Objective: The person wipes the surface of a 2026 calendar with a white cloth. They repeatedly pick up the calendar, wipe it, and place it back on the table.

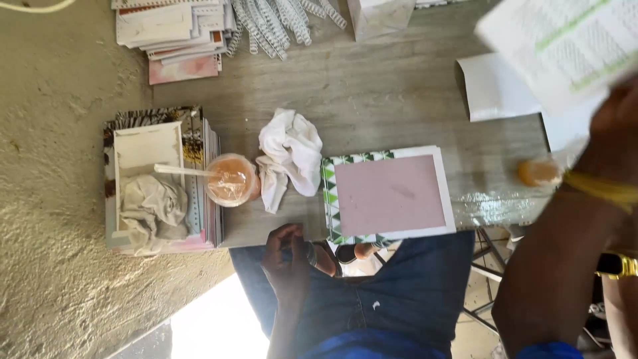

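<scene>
One thing we'd flag right away: that plastic cup (230,179) of orange drink sits right at the edge of the book stack (199,133) on the left, straw (181,171) poking out sideways. A bump to the stack or the straw and we reckon it tips, straight onto the crumpled white cloth (290,156) and maybe the pink board (389,194) lying on its green-and-white patterned cover (327,193).

The right hand (618,119) is up at the far right, holding a printed sheet (565,40) above the table (399,100). The fingers are blurred and partly behind the paper, so we can't say how they're wrapped, only that the sheet is pinched there. It hangs over the loose white sheets (498,86), and a swing could sweep them or the small orange thing (537,173) off the edge.

The left hand (289,256) rests at the near table edge over the lap, fingers curled in. We can't tell if it's holding anything.

The count:
- cups: one, with one straw
- cloths: two, the white one and a grey one (151,203) in the white tray (133,149)
- pink boards: one
- printed sheets in hand: one
- binding coils (272,23): a bunch at the top, too tangled to count
- notebook pile (176,33): one, beside the coils
</scene>
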